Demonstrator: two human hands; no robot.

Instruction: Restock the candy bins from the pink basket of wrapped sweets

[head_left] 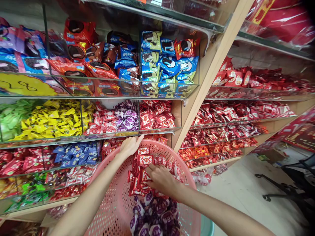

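Note:
A large pink perforated basket stands below the shelves, with red-and-white wrapped candies heaped at its upper middle and purple-and-white wrapped candies nearer me. My left hand is at the basket's far rim, its thumb pointing up and its other fingers curled out of sight over the edge. Inside the basket, my right hand has its fingers bent down onto the red candies, touching them; their tips are partly hidden among the wrappers.
Glass-fronted shelves hold yellow candies, blue packets and cookie packs. A wooden divider slants up to the right. A wheeled black chair stands on the floor at the right. A teal container shows beneath the basket.

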